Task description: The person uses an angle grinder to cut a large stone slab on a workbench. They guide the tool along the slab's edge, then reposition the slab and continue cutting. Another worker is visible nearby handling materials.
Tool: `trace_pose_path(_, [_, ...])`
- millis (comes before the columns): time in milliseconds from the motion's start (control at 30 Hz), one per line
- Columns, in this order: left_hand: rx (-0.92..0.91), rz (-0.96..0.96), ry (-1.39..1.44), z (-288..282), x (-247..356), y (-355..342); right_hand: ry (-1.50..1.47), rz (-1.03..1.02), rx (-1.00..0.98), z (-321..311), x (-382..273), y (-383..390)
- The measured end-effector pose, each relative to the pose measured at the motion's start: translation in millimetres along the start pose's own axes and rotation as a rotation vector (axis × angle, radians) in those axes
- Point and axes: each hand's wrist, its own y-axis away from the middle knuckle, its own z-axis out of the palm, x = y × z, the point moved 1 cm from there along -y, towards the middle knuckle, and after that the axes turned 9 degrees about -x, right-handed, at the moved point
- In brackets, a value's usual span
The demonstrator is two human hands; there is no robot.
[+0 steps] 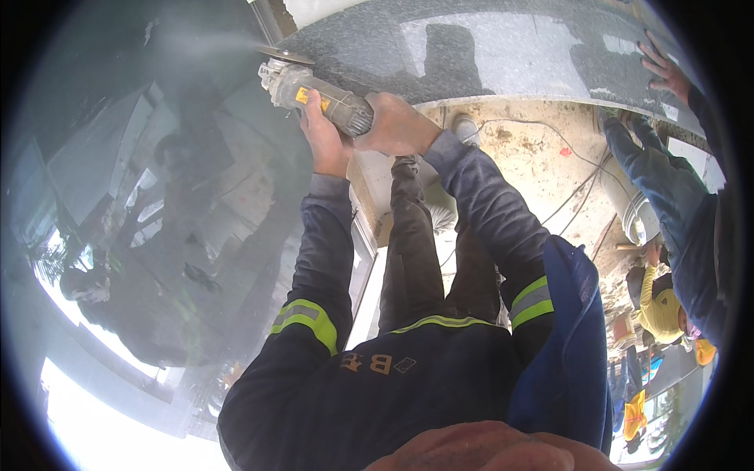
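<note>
An angle grinder (339, 104) with a grey, dusty body and a yellow label is held in both my hands. My left hand (323, 143) is closed around its body near the head, the thumb lying along the side. My right hand (397, 125) wraps the rear end of the grinder. The thin cutting disc (287, 56) is at the left end of a speckled dark grey stone slab (518, 59). Pale dust (208, 43) sprays leftward from the disc. Whether the disc touches the slab's edge cannot be made out.
A large dark reflective pane (228, 180) stands on my left. At right, a co-worker's hand (666, 72) is spread on the slab. Dusty ground (526, 157) carries a loose cable (581, 161); a white bucket (638, 221) stands by a person in jeans (664, 188). Someone in yellow (661, 314) is lower right.
</note>
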Motion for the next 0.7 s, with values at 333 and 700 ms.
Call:
trace_pose_path(333, [-0.002,0.006,-0.006,0.7,0.9,4.3,-0.020,-0.065,0.057,6.3,9.9,-1.0])
trace_pose_path(700, [0.006,0.000,-0.004,4.7,1.1,10.1,0.030,-0.077,0.062,7.6,14.0,0.2])
